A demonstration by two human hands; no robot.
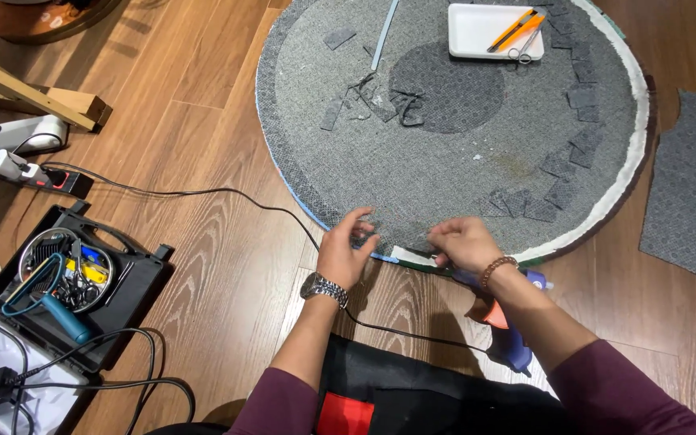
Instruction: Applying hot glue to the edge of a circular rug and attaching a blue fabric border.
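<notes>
A large round grey rug (453,153) lies on the wooden floor, with a darker grey border and a dark disc in its middle. My left hand (346,250) pinches a small dark fabric piece (366,228) at the rug's near edge. My right hand (462,243) presses on the edge just to the right, by a white and green patch (412,256). Several small dark fabric squares (561,165) lie along the rug's right rim. A blue and orange glue gun (509,326) rests on the floor under my right forearm.
A white tray (477,36) with orange cutters and scissors sits at the rug's far side. An open black tool case (74,282) lies at the left, near a power strip (58,179) and black cables (227,193). A grey fabric sheet (690,193) lies at the right.
</notes>
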